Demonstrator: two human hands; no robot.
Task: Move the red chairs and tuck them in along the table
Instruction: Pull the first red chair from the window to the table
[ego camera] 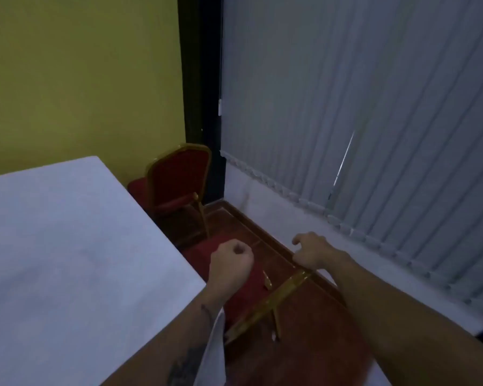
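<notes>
My left hand (230, 261) is curled into a loose fist, fingers (241, 250) folded together on nothing, hovering just off the edge of the counter (67, 246). My right hand (311, 252) is out in front w/ fingers (297, 241) bent and a bit apart, empty, hanging over the floor strip near the wall base. Neither hand touches a chair.

Directly below my forearms is the near red chair (243, 296): I see it from above, red cushion w/ its gold top rail running diagonally between my arms, and one gold leg showing below the rail. Its seat sits right by the counter edge; can't tell if it goes under, since the white cloth hides that side.

The far red chair (179, 176) stands upright in the corner, back facing me, gold frame around the red backrest, seat pushed in toward the far end of the counter. It's near the yellow wall (81, 79) and just beside the dark post (201, 107) at the corner. The 2 chairs are apart, w/ a bit of brown tiled floor (234, 221) between them.

Right side is all grey vertical blinds (360, 121), hanging down to a pale ledge along the wall. Counter is covered in a plain white cloth, filling the left of my view.
</notes>
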